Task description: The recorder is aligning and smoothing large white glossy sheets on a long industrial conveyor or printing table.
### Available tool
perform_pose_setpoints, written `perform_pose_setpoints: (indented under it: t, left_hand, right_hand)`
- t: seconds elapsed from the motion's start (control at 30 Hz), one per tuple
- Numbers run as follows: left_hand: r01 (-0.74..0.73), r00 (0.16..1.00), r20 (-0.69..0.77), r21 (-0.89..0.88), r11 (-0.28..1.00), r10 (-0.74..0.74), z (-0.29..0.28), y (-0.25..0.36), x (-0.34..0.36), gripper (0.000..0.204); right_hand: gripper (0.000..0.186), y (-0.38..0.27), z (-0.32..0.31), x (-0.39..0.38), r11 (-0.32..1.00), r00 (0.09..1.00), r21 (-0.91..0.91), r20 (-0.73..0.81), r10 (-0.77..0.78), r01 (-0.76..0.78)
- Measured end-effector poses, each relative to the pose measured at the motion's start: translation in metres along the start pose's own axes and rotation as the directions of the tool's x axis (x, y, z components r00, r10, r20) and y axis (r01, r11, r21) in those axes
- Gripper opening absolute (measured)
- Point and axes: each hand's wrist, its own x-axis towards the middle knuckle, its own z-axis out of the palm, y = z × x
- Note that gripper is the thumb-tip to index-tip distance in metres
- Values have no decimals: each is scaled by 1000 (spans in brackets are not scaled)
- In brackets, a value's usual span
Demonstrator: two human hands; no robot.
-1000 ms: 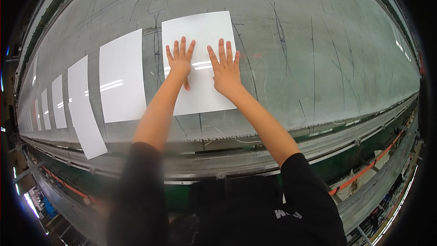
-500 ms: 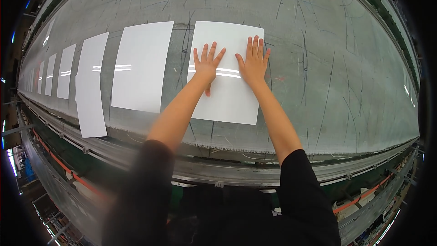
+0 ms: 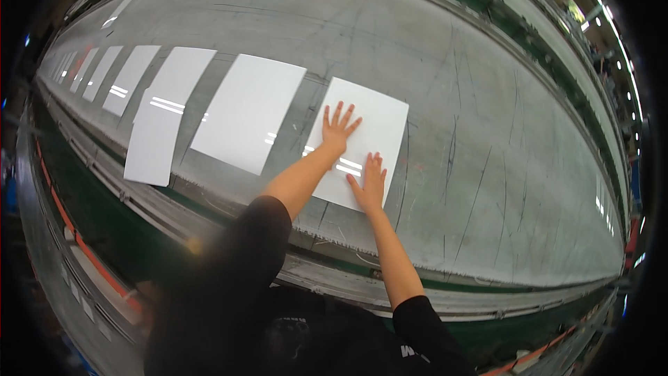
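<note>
Resting on a glossy white rectangular sheet (image 3: 379, 115) that lies flat on the gray, line-marked tabletop (image 3: 470, 223), the person's left hand (image 3: 337, 134) is palm down with fingers spread, its grip released. Near the sheet's closer edge, the right hand (image 3: 372, 184) also lies palm down across it, thumb apart from the fingers, grip likewise loose. Just left is another white sheet (image 3: 252, 111), and beyond that, two overlapping white sheets (image 3: 152, 143) reach the tabletop's near edge.

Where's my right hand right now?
In the head view, your right hand lies on the rightmost white sheet, near its lower edge, right of your left hand.
</note>
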Motion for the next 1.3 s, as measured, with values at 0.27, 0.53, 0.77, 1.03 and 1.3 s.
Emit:
perform_pose_setpoints:
  t: [0.27, 0.53, 0.77, 1.03, 1.3]
  left_hand:
    - [-303, 830, -485, -808, 506, -277, -1, -4, -207, 34]
    - [101, 808, 75, -995, 12, -584, -20, -10, -419, 15]
    - [-105, 851, 36, -966, -236, -525, -29, -48, -413, 7]
    - [-190, 747, 422, -605, -773, -514, 20, -160, -415, 34]
    - [-446, 426, 764, -290, -847, -485, 101, -322, -377, 79]
  right_hand:
    - [43, -3, -85, -170, 635, 996, 772, -22, 89, -40]
    - [24, -2, -101, -276, 622, 927, 758, -64, 370, -197]
    - [27, -52, -84, -256, 662, 979, 746, -70, 191, -75]
    - [24, -130, -61, -242, 644, 974, 758, -54, 220, -103]
    - [23, -191, -28, -252, 640, 939, 749, -69, 336, -173]
